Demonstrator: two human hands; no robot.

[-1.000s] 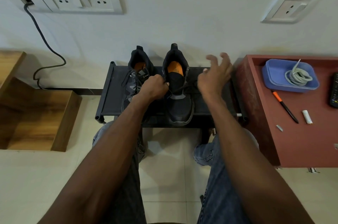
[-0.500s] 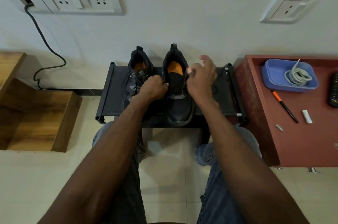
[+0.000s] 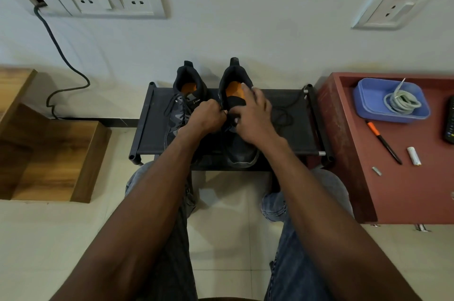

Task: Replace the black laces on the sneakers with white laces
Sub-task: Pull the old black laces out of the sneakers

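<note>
A red table is filling the right of the frame, carrying a blue tray of coiled white laces. At centre, two black sneakers are sitting on a black rack. The left hand is clenching around the right-hand shoe's black lace, the right hand pinching at its tongue, lace trailing rightwards.

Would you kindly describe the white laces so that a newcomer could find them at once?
Start at the red-brown table to the right of the black shoe rack. At its far end sits a blue tray, and the white laces lie coiled inside it. They are the only thing in the tray; the pen lies on the bare tabletop.
</note>
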